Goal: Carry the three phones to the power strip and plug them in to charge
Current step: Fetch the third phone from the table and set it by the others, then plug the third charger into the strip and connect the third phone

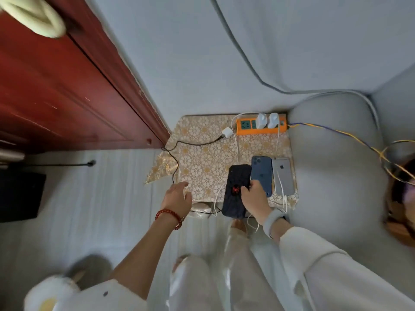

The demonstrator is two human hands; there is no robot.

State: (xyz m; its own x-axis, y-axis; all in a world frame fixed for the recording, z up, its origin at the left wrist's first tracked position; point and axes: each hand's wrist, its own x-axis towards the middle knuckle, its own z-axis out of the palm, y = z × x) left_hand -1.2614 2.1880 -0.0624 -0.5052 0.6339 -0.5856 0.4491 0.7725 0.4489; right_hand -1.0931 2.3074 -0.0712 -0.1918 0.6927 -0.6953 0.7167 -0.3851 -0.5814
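Observation:
Three phones lie face down on a small table with a gold floral cloth (pixel 202 158): a grey phone (pixel 283 176) at the right with a white cable at its lower end, a blue phone (pixel 261 173) beside it, and a black phone with a red mark (pixel 234 191) overhanging the front edge. My right hand (pixel 253 196) grips the black phone. My left hand (pixel 178 196) hovers open over the table's front left, near a black cable (pixel 174 162). An orange power strip (pixel 260 126) at the table's back holds two white chargers; a third white charger (pixel 226 132) lies unplugged beside it.
A red wooden door (pixel 67 90) stands at the left. A grey sofa arm (pixel 336 164) borders the table on the right. A blue and yellow wire (pixel 336 131) runs from the strip across the sofa. A black object (pixel 20 196) sits on the floor at left.

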